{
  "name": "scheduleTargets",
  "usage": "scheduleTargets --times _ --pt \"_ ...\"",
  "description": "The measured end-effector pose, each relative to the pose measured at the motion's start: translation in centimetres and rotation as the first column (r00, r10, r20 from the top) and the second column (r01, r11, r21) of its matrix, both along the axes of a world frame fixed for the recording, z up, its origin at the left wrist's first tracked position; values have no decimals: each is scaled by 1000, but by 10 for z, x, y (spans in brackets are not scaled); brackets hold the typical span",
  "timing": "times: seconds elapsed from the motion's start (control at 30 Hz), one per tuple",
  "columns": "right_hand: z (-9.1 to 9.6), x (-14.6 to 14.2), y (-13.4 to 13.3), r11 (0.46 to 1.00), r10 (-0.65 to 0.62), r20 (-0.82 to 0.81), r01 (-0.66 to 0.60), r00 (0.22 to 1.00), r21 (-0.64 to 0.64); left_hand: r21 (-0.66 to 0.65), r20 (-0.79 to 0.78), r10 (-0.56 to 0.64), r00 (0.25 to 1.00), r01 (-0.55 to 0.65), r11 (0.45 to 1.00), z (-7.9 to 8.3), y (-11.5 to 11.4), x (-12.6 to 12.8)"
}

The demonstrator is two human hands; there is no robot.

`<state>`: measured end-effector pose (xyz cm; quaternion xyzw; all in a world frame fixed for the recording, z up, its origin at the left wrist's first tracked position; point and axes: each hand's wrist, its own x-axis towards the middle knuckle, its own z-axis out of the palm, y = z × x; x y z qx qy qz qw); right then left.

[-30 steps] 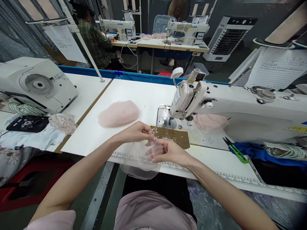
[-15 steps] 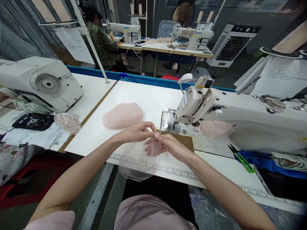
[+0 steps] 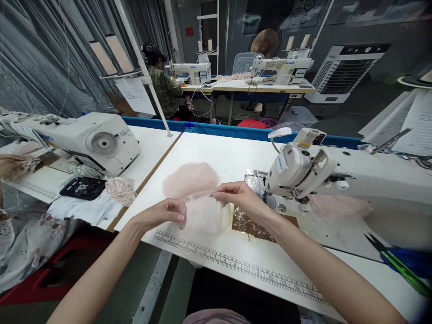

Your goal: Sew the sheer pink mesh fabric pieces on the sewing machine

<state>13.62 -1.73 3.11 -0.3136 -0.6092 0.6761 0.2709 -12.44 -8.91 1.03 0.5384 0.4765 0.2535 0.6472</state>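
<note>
A thin, see-through pale pink mesh piece [image 3: 205,217] is stretched between my two hands above the white table [image 3: 216,148]. My left hand [image 3: 165,214] pinches its lower left edge with curled fingers. My right hand [image 3: 236,196] pinches its upper right edge. A pile of the same pink mesh [image 3: 191,179] lies on the table just behind my hands. The white sewing machine [image 3: 324,173] stands to the right, its needle area close to my right hand.
A printed ruler strip [image 3: 236,265] runs along the table's front edge. Green-handled snips [image 3: 398,263] lie at the right. A second sewing machine [image 3: 84,139], lace trim [image 3: 121,190] and a dark control panel [image 3: 83,188] sit on the left table. A person sews at the far bench.
My hands have moved apart and forward onto the table, spreading the mesh piece. The camera has tilted up, so the far room shows more.
</note>
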Motion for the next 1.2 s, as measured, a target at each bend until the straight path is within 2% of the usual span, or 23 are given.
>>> scheduleTargets --times 0.1,0.2,0.27,0.33,0.4,0.47,0.57,0.7,0.9,1.0,1.07,1.1,1.17,1.2 --pt "-9 -12 18 998 -65 -56 65 996 5 149 -18 228 974 -223 963 1 15 -25" --pt "-25 -29 36 978 -205 -113 207 972 7 268 -79 347 934 -316 910 11 61 -36" --pt "-38 -37 46 952 -300 -124 305 946 22 312 -164 363 917 -301 901 14 99 -37" --pt "-51 -40 53 938 -340 -115 345 934 34 335 -274 344 898 -246 909 11 132 -32" --pt "-62 -39 57 937 -342 -85 346 936 48 368 -392 336 856 -190 910 2 155 -25" --pt "-70 -35 60 943 -323 -43 325 945 72 430 -498 371 784 -148 891 -10 165 -17" --pt "-76 -28 63 948 -296 27 290 955 131 527 -618 456 640 -94 845 -25 163 -9" --pt "-75 -26 65 934 -307 122 275 944 228 608 -699 536 474 0 794 -31 150 -2" --pt "-57 -17 60 882 -354 221 245 909 403 697 -701 629 336 141 703 -25 145 3" --pt "-47 5 41 862 -366 249 226 897 454 754 -651 695 305 155 639 -12 140 4" --pt "-43 30 20 864 -339 266 187 902 467 806 -589 750 301 148 573 -4 127 9" --pt "-42 46 8 869 -315 281 157 906 470 836 -546 779 307 147 528 0 118 14" --pt "-42 81 -17 884 -201 352 15 914 467 911 -411 822 394 191 365 1 96 30" --pt "-43 99 -28 879 -192 375 -11 907 478 917 -397 799 452 227 327 0 84 41"
